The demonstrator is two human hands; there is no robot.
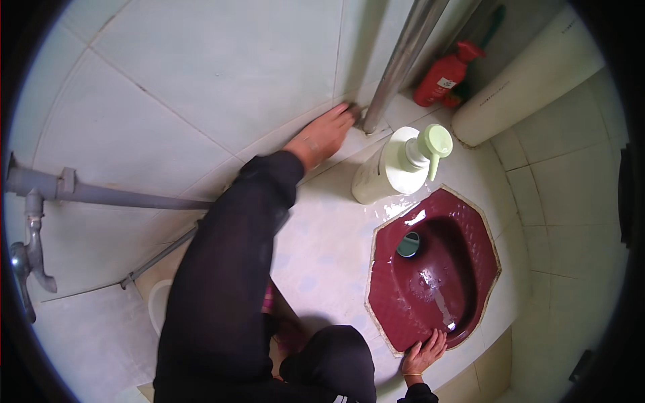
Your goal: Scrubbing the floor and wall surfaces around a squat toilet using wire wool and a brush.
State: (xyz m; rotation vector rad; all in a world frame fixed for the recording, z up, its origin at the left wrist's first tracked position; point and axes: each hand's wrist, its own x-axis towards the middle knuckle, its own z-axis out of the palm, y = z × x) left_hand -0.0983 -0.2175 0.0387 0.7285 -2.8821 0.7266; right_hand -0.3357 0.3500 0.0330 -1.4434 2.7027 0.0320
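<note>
My left hand reaches to the foot of the tiled wall, beside the base of a metal pole. Its fingers are closed on a small dark pad, mostly hidden, whose kind I cannot make out. My right hand rests with fingers extended on the near rim of a dark red squat toilet, holding nothing. Wet streaks and some foam show in the bowl. Between the pole and the toilet stands a large white pump bottle with a pale green pump head.
The metal pole rises near my left hand. Behind it are a red pump bottle and a thick white pipe. At the left, a grey pipe runs along the wall near a metal tap. The floor around the toilet is wet.
</note>
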